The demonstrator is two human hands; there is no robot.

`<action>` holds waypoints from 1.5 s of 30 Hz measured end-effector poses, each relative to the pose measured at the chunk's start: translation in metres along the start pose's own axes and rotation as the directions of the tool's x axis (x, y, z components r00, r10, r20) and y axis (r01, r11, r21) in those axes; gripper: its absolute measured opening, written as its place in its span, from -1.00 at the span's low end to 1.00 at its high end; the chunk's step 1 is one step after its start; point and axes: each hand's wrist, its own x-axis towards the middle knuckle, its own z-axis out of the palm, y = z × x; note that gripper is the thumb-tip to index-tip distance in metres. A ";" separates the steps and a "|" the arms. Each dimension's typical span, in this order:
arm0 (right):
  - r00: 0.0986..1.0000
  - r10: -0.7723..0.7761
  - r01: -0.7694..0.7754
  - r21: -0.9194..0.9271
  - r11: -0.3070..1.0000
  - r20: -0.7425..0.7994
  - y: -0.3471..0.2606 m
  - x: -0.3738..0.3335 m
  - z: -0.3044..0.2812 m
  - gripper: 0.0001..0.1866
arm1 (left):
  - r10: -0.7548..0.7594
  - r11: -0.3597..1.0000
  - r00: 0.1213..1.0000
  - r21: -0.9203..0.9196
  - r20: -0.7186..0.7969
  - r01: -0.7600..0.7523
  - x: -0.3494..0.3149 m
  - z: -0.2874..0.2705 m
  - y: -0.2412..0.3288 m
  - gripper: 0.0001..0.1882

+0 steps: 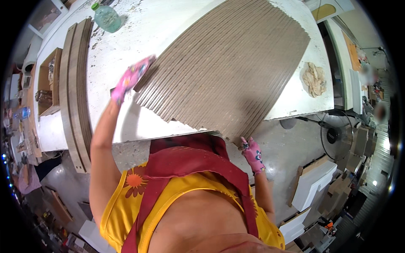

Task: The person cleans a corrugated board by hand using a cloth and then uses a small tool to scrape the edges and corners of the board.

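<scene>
A broad sheet of long, narrow grey-brown wood-look strips (228, 63), laid edge to edge with stepped ends, slants across the white table (143, 122). My left hand (133, 78), in a pink patterned glove, lies along the sheet's left edge with fingers stretched out, slightly blurred. A small dark end (112, 91) shows beside its wrist; whether it belongs to a strip under the palm is hidden. My right hand (254, 157), gloved in matching pink, is at the near right corner of the strips, past the table's front edge. Its fingers are apart, with the tips close to the strip ends.
Longer boards (76, 92) are stacked at the left, overhanging the table's front. Beside them is a wooden box (49, 82). A green-capped bottle (106, 18) stands far left, and a crumpled cloth (314, 80) lies right. A fan (334, 135) and white panels (314, 185) occupy the right-hand floor.
</scene>
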 end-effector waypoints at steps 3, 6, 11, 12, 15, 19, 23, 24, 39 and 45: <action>0.991 0.113 -0.129 0.282 0.951 0.074 -0.010 -0.003 0.006 -0.61 | 0.069 0.995 0.968 -0.058 -0.239 -0.085 -0.068 0.033 -0.020 -0.30; 0.945 0.260 -0.285 0.111 0.952 0.200 -0.021 0.003 -0.008 -0.58 | 0.040 0.971 0.845 -0.177 -0.533 -0.157 -0.078 0.073 -0.028 -0.27; 0.845 0.364 -0.481 0.257 0.838 0.391 -0.026 0.013 -0.015 -0.52 | -0.238 0.792 0.638 -0.527 -0.732 -0.309 -0.058 0.109 -0.011 -0.25; 0.840 0.337 -0.494 0.341 0.800 0.425 -0.027 0.011 -0.012 -0.50 | -0.225 0.801 0.633 -0.510 -0.741 -0.312 -0.056 0.109 -0.011 -0.27; 0.841 0.286 -0.478 0.382 0.791 0.460 -0.041 0.013 -0.008 -0.57 | -0.168 0.860 0.626 -0.424 -0.761 -0.284 -0.042 0.096 -0.011 -0.38; 0.800 0.167 -0.514 0.515 0.686 0.577 -0.053 0.018 0.025 -0.73 | -0.037 0.957 0.676 -0.220 -0.736 -0.187 -0.010 0.053 -0.037 -0.45; 0.382 -0.151 -0.919 0.392 0.046 0.912 -0.070 0.054 0.061 -0.68 | 0.064 0.971 0.697 -0.117 -0.715 -0.208 0.038 0.003 -0.063 -0.54; 0.276 -0.277 -0.961 0.262 -0.087 0.920 -0.069 0.064 0.075 -0.67 | 0.048 0.966 0.714 -0.149 -0.698 -0.210 0.049 -0.009 -0.066 -0.57; 0.225 -0.475 -0.025 0.492 0.870 0.851 -0.150 0.191 -0.084 -0.58 | 0.022 0.999 0.689 -0.017 -0.725 -0.050 0.030 -0.001 -0.009 -0.33; 0.363 -0.917 0.930 -0.131 0.344 0.165 -0.259 0.372 -0.162 -0.60 | -0.133 0.989 0.521 -0.082 -0.843 0.121 -0.120 0.201 0.056 0.37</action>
